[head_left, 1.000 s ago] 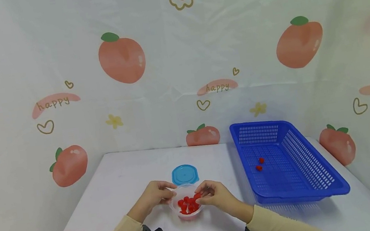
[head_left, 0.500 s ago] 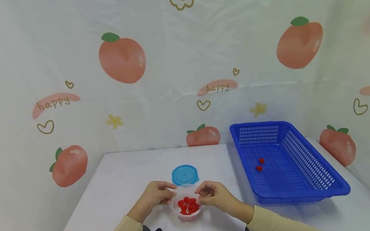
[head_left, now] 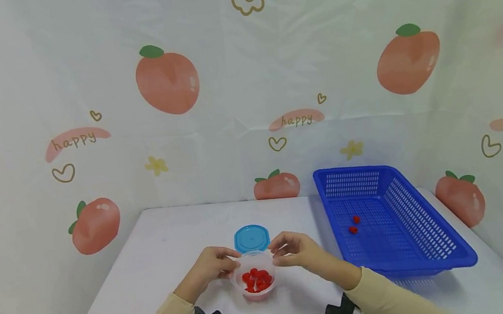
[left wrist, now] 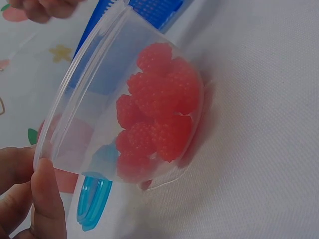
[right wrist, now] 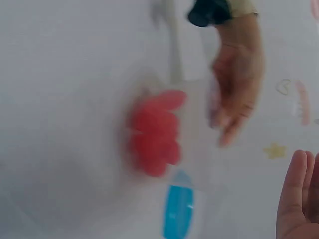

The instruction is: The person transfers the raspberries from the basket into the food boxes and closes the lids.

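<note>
A clear round plastic tub [head_left: 258, 296] stands on the white table with several red raspberries [left wrist: 154, 94] heaped at its bottom. My left hand [head_left: 210, 268] pinches the tub's rim at its left side between thumb and fingers. Just above the rim on the opposite side is my right hand [head_left: 305, 256], its fingers loosely bent and holding nothing. The right wrist view is blurred but catches straight fingers of the right hand [right wrist: 299, 204] at its edge. Behind the tub lies a blue lid [head_left: 251, 238].
On the right of the table sits a large blue slotted basket [head_left: 390, 250]. Two red raspberries lie in it, a far raspberry [head_left: 356, 219] and a nearer raspberry [head_left: 353, 230]. A white cloth backdrop [head_left: 213, 157] printed with fruit rises behind the table.
My right hand has let go of a raspberry, which joined the others in the tub. It has then lifted back and to the right, off the berries. The left hand keeps its grip.
</note>
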The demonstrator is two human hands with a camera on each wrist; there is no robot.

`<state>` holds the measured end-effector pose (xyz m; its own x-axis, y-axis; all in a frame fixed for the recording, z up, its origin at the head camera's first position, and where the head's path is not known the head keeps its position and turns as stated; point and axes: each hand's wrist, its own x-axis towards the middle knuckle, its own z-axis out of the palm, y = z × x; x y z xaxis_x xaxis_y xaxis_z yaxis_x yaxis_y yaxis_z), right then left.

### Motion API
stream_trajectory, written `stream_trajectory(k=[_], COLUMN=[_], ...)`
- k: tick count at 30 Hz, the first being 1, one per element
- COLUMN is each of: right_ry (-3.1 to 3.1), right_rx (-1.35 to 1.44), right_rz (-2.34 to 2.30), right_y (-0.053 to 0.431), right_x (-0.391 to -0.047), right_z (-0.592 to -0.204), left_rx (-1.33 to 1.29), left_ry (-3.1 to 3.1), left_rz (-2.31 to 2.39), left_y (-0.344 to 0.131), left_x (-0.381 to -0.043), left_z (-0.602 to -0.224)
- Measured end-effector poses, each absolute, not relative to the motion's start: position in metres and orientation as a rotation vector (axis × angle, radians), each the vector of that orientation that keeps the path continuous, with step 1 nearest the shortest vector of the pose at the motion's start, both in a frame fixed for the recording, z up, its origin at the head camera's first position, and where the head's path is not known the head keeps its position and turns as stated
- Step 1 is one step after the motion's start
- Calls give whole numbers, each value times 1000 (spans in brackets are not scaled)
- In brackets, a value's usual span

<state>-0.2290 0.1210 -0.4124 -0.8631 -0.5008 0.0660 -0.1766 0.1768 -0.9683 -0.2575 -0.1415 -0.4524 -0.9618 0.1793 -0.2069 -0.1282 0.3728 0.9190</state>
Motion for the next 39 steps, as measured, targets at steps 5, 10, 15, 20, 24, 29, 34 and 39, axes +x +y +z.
stream_trajectory(k=[5, 10, 15, 20, 24, 29, 34, 39], right_ry=[2201, 2232, 2309, 2433, 2470, 2419, 2473, 2556], right_rx=[-703, -768, -735, -585, -465, -243, 43, 234], right_rz=[-1775, -1898, -2041, -2069, -2132, -2304, -2336, -2122], right_y=[140, 168, 202, 233, 254, 275, 291, 303], right_x=[-233, -243, -262, -280, -294, -309, -320, -325], right_z=[-382, -356, -335, -327, -334, -351, -370, -389], left_rx=[41, 49, 51, 46, 49, 60, 31, 20], left_ry=[2373, 2371, 2355, 2342, 2344, 2353, 2361, 2359], left_rz=[1608, 1606, 1617, 1614, 1623, 1614, 1602, 1600], left_y=[-142, -143, -144, -144, -144, -145, -143, -140], left_x=[-258, -257, -259, -261, -262, -262, -260, -259], left_z=[-452, -452, -453, -454, -454, -454, -453, -453])
